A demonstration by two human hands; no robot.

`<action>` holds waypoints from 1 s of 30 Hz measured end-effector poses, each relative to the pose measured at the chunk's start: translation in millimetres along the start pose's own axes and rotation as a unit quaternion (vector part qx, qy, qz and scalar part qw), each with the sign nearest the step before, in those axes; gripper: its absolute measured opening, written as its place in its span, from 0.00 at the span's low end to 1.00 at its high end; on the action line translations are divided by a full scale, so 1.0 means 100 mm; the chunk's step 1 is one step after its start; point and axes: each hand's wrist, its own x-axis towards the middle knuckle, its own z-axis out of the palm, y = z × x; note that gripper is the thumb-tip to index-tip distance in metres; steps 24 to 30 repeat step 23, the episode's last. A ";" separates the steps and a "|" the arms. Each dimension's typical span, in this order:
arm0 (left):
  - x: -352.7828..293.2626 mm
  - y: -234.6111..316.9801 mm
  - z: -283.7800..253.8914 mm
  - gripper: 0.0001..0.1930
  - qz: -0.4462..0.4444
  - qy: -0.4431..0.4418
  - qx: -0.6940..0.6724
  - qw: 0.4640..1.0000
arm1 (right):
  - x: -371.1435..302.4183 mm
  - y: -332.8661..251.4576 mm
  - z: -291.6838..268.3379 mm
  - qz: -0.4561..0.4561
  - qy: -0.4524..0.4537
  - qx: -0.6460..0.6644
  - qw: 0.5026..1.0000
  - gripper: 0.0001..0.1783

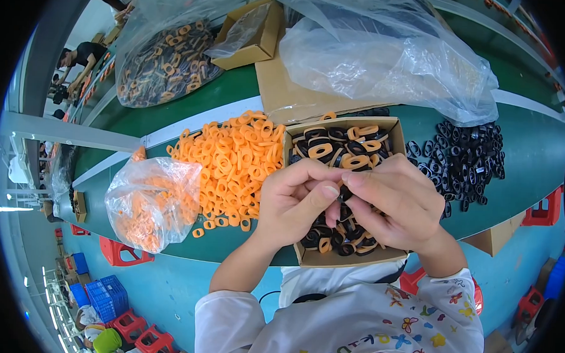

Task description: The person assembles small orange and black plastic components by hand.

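A small black ring piece (345, 193) sits pinched between the fingertips of both hands, held just above the open cardboard box (329, 258). The left hand (292, 200) has its fingers curled closed around the piece, thumb pressing from the front; the right hand (390, 202) closes on it from the other side, fingers bent over the top. Directly beneath the grip the box holds a jumble of assembled black-and-orange rings (339, 147). To the left of the grip lies a loose heap of orange rings (233, 159), and beyond that a clear plastic bag of orange rings (149, 203). To the right, a pile of black rings (466, 161) rests on the green belt (532, 154).
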 end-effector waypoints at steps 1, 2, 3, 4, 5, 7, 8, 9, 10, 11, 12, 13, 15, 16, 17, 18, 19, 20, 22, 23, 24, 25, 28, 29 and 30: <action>0.00 0.01 0.01 0.08 0.001 0.011 0.010 1.000 | 0.00 -0.01 -0.01 -0.005 -0.008 -0.009 1.000 0.28; 0.00 0.00 0.02 0.08 0.001 0.010 0.010 1.000 | 0.00 -0.01 -0.02 -0.010 -0.016 -0.019 1.000 0.27; 0.00 -0.01 0.03 0.08 0.023 -0.001 0.029 0.999 | 0.00 0.00 -0.02 -0.010 -0.015 -0.018 1.000 0.27; 0.00 -0.02 0.03 0.08 0.044 -0.012 0.048 0.998 | 0.00 0.01 -0.01 -0.007 -0.015 -0.007 1.000 0.25; 0.00 0.00 0.03 0.08 0.044 -0.012 0.049 0.998 | 0.00 0.02 -0.01 -0.004 -0.015 0.004 1.000 0.24; 0.00 0.04 0.03 0.11 0.081 -0.002 0.084 0.993 | 0.06 0.00 -0.07 0.035 -0.016 0.022 0.999 0.22; 0.00 0.04 0.03 0.11 0.081 -0.003 0.084 0.993 | 0.08 0.00 -0.10 0.074 -0.017 0.039 0.996 0.20; 0.02 0.04 0.02 0.11 0.102 -0.008 0.105 0.989 | 0.05 0.02 -0.12 0.074 -0.041 0.042 0.996 0.18; 0.02 0.04 0.03 0.11 0.123 -0.013 0.127 0.984 | 0.04 0.03 -0.12 0.074 -0.041 0.041 0.996 0.18; 0.02 0.04 0.03 0.11 0.123 -0.013 0.126 0.984 | 0.02 0.04 -0.12 0.082 -0.048 0.047 0.994 0.17; 0.01 0.05 0.02 0.11 0.121 -0.014 0.147 0.982 | 0.01 0.04 -0.12 0.091 -0.055 0.054 0.993 0.16; 0.01 0.05 0.03 0.11 0.119 -0.014 0.168 0.979 | 0.01 0.05 -0.12 0.091 -0.055 0.054 0.993 0.16; 0.00 0.06 0.07 0.11 0.105 0.007 0.176 0.979 | 0.03 0.05 -0.12 0.101 -0.056 0.035 0.993 0.15; -0.01 0.07 0.09 0.12 0.091 0.029 0.184 0.978 | 0.02 0.05 -0.11 0.100 -0.055 0.035 0.993 0.15; -0.02 0.08 0.10 0.12 0.092 0.030 0.185 0.978 | 0.01 0.04 -0.08 0.115 -0.045 0.035 0.992 0.15; -0.01 0.09 0.11 0.15 0.089 0.028 0.206 0.974 | 0.02 0.04 -0.08 0.128 -0.034 0.033 0.991 0.15; -0.01 0.11 0.12 0.18 0.086 0.027 0.228 0.969 | 0.02 0.04 -0.09 0.126 -0.033 0.033 0.991 0.15; -0.04 0.15 0.16 0.18 0.088 0.028 0.230 0.969 | 0.03 0.05 -0.11 0.145 -0.046 0.059 0.987 0.15; -0.10 0.26 0.31 0.24 0.129 0.105 0.337 0.927 | 0.01 0.07 -0.19 0.163 -0.059 0.082 0.981 0.14; -0.10 0.27 0.33 0.24 0.131 0.106 0.337 0.926 | -0.01 0.07 -0.23 0.208 -0.072 0.090 0.971 0.15; -0.10 0.27 0.33 0.24 0.131 0.106 0.337 0.926 | -0.01 0.07 -0.23 0.208 -0.072 0.090 0.971 0.15; -0.10 0.27 0.33 0.24 0.131 0.106 0.337 0.926 | -0.01 0.07 -0.23 0.208 -0.072 0.090 0.971 0.15; -0.10 0.27 0.33 0.24 0.131 0.106 0.337 0.926 | -0.01 0.07 -0.23 0.208 -0.072 0.090 0.971 0.15; -0.10 0.27 0.33 0.24 0.131 0.106 0.337 0.926 | -0.01 0.07 -0.23 0.208 -0.072 0.090 0.971 0.15; -0.10 0.27 0.33 0.24 0.131 0.106 0.337 0.926 | -0.01 0.07 -0.23 0.208 -0.072 0.090 0.971 0.15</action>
